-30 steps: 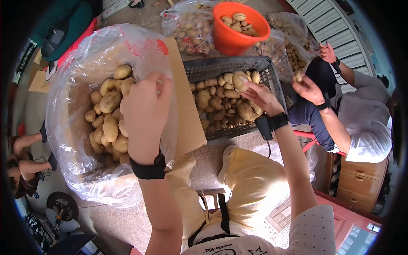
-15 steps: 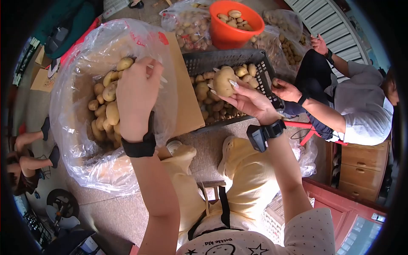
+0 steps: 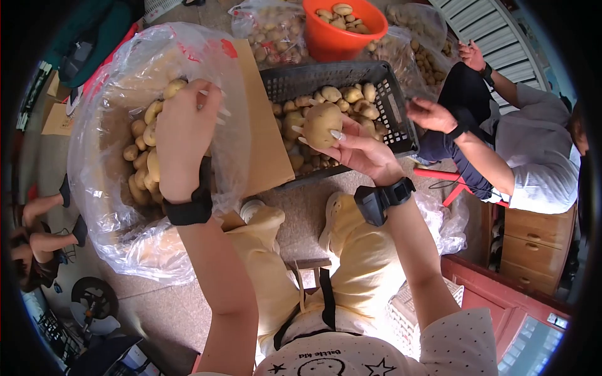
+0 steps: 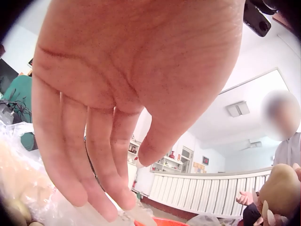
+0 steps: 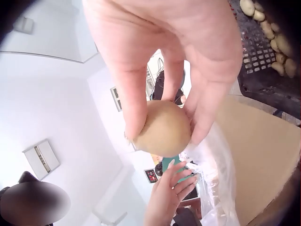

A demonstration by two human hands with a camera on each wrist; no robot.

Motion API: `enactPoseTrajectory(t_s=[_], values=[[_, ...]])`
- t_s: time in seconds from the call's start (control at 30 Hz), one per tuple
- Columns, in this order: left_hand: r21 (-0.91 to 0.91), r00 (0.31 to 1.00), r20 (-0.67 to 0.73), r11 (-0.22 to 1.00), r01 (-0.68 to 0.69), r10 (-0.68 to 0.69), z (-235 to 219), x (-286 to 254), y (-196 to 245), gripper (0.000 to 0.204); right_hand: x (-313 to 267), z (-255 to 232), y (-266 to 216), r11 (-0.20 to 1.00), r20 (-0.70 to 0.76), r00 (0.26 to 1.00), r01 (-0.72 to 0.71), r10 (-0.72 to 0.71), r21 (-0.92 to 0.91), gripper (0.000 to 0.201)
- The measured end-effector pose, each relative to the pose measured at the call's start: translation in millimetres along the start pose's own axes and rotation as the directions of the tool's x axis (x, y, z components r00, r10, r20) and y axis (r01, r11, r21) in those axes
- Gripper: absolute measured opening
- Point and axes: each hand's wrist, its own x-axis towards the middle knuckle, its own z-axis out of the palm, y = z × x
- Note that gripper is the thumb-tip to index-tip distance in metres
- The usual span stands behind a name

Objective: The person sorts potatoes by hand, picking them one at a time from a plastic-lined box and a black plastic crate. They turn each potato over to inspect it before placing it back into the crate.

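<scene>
My right hand (image 3: 367,155) pinches a large potato (image 3: 322,126) between thumb and fingers, raised over the near left part of a black crate (image 3: 396,116) of potatoes. The right wrist view shows this potato (image 5: 163,132) from below, thumb on one side and fingers on the other. Over a carton lined with a clear plastic bag (image 3: 94,207) is my left hand (image 3: 187,135), its fingers loosely bent. In the left wrist view that hand (image 4: 117,94) holds nothing. Beneath it lie several potatoes (image 3: 139,166), partly hidden by the hand and wrist.
A cardboard flap (image 3: 266,138) slopes between carton and crate. Beyond the crate stand an orange bucket (image 3: 345,42) of potatoes and clear bags (image 3: 269,34) of them. At right sits another person (image 3: 520,138), one hand near the crate's corner. A red stool (image 3: 448,182) is under them.
My right hand has brought the large potato left and nearer from the crate's far right. My left hand has shifted slightly left. The other person's near hand, earlier holding a small potato, now shows none.
</scene>
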Motion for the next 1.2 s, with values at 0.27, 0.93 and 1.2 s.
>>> enactPoseTrajectory(t_s=[0.27, 0.93, 1.2], values=[[0.033, 0.996, 0.042, 0.996, -0.084, 0.082, -1.1, -0.9, -1.2, 0.034, -2.8, 6.7, -11.5, 0.979, 0.103, 0.990, -0.078, 0.099, -0.188, 0.069], [-0.627, 0.954, 0.294, 0.766, 0.143, 0.063, 0.3, -7.0, 41.1, 0.033, -12.4, 13.4, -24.3, 0.944, 0.014, 0.996, -0.081, 0.090, -0.321, 0.081], [-0.579, 0.958, 0.286, 0.801, 0.152, 0.025, 0.4, -6.6, 38.3, 0.031, -7.6, -1.4, -19.6, 0.971, -0.002, 0.998, -0.059, 0.061, -0.233, 0.057]])
